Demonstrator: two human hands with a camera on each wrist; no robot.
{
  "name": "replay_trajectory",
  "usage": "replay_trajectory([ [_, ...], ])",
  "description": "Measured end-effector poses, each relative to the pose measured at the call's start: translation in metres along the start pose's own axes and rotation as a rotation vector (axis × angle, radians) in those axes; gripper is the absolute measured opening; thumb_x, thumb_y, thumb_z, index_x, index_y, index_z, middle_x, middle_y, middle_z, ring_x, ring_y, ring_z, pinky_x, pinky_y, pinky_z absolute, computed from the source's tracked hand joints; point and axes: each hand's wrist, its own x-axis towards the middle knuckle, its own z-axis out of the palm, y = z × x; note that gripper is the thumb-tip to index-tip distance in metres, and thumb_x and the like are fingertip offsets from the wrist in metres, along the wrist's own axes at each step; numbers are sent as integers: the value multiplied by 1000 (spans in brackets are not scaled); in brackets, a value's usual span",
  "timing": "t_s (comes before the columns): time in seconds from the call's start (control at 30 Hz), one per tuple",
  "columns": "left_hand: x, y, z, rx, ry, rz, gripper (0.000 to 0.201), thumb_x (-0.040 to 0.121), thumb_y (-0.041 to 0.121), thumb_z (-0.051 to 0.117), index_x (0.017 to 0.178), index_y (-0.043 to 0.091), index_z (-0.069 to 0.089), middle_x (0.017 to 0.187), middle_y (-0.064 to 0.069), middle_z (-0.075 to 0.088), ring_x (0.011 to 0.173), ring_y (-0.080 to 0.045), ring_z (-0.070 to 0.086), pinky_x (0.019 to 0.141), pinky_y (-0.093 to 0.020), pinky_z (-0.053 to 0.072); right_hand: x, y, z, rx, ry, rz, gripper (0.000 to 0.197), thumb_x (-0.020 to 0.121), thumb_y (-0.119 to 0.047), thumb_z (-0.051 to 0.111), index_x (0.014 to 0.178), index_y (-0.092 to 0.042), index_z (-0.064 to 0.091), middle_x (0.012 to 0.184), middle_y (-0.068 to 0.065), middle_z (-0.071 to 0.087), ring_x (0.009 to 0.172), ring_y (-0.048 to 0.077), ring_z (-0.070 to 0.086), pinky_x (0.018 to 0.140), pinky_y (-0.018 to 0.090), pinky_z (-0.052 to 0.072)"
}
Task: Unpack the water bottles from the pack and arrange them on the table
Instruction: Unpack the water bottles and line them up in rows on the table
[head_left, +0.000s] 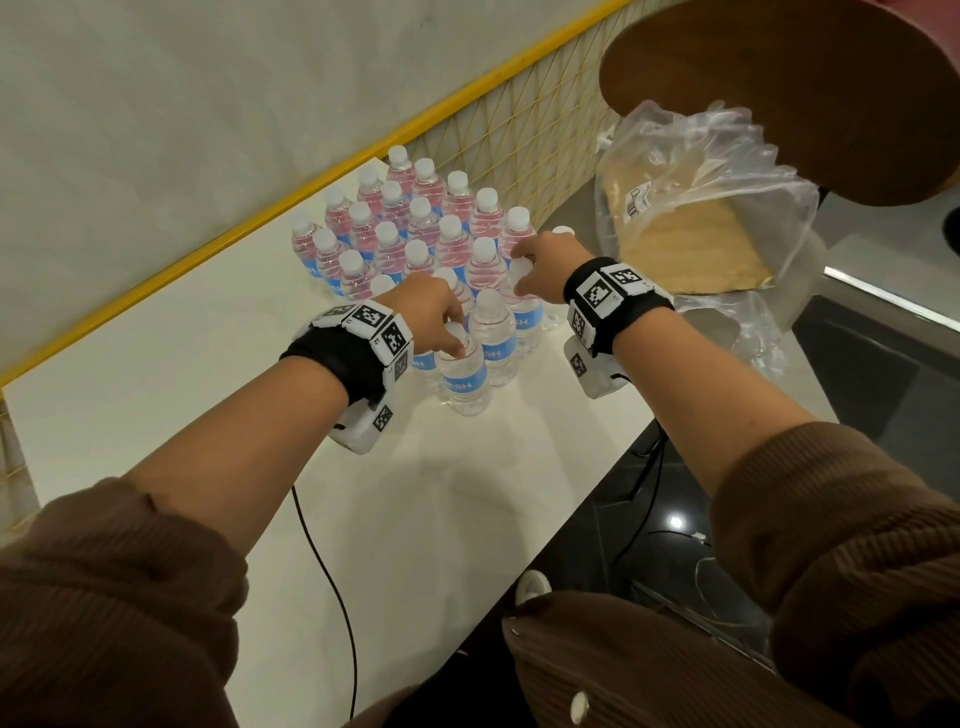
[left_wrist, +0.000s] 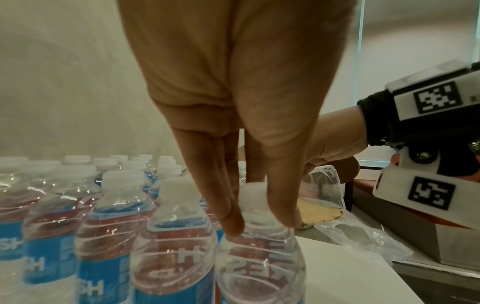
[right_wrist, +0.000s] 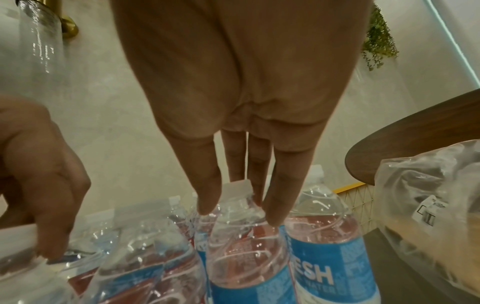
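Several clear water bottles (head_left: 415, 218) with white caps and blue labels stand in tight rows on the white table (head_left: 156, 374). My left hand (head_left: 457, 338) pinches the neck of the nearest bottle (head_left: 467, 379), which stands at the front of the group. In the left wrist view the fingertips of that left hand (left_wrist: 259, 224) close round this bottle (left_wrist: 259, 265) just below its cap. My right hand (head_left: 519, 275) grips the top of a bottle (head_left: 527, 317) at the right end. The right wrist view shows the right hand (right_wrist: 239, 214) pinching that bottle (right_wrist: 246, 251) at the neck.
The crumpled plastic wrap with a cardboard tray (head_left: 696, 218) lies to the right of the bottles. A round wooden tabletop (head_left: 779, 88) overhangs it. A yellow-edged mesh rail (head_left: 519, 130) runs behind. A black cable (head_left: 332, 582) crosses the table's near part. The right edge drops to dark floor.
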Motion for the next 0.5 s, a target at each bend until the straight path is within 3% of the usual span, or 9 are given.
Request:
replay_trajectory([
  [0.13, 0, 3, -2, -1, -12, -24, 55, 73, 49, 73, 116, 15, 63, 94, 0, 59, 85, -17, 54, 71, -29, 44, -1, 2, -13, -23, -24, -39, 56, 84, -30, 66, 136, -18, 47, 130, 11, 54, 120, 28, 50, 98, 33, 42],
  [0.23, 5, 10, -11, -32, 70, -24, 60, 78, 56, 64, 124, 18, 57, 112, -3, 62, 100, -22, 58, 83, -32, 47, 3, 13, -39, 67, 78, -5, 45, 86, -22, 64, 130, -15, 54, 123, 7, 61, 114, 24, 56, 94, 31, 44],
  [0.33, 12, 21, -18, -100, 153, -3, 49, 86, 41, 62, 129, 17, 54, 123, -6, 61, 109, -23, 58, 86, -30, 44, 11, 26, -62, 74, 141, 64, 42, 86, -13, 63, 127, -10, 55, 125, 12, 59, 113, 28, 56, 93, 34, 46],
  [0.5, 25, 35, -14, -81, 107, 22, 47, 87, 25, 63, 132, 17, 53, 130, -8, 58, 117, -25, 55, 94, -33, 44, 20, 28, -58, -111, 9, 92, 53, 90, -28, 61, 135, -6, 46, 135, 14, 51, 122, 32, 50, 98, 37, 42],
])
